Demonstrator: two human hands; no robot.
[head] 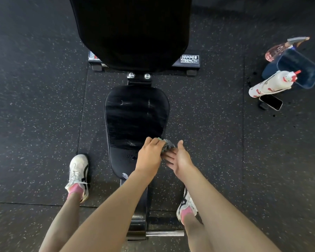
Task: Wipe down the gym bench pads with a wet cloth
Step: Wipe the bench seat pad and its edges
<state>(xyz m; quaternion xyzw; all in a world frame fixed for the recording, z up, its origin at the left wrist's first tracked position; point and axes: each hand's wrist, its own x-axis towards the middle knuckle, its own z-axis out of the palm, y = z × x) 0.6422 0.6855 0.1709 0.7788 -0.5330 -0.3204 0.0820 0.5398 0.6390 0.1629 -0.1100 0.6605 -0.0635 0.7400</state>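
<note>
Left hand (149, 153) curled around a bunched speckled cloth (168, 146) at the near right edge of the black seat pad (135, 120), right hand (180, 159) just beside it, fingers straight, gripping nothing, phone (271, 102) on the floor, well apart

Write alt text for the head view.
The left hand grips a cloth at the right edge of the seat pad, the open right hand beside it. A white spray bottle, a blue tub and a phone sit on the floor.
</note>
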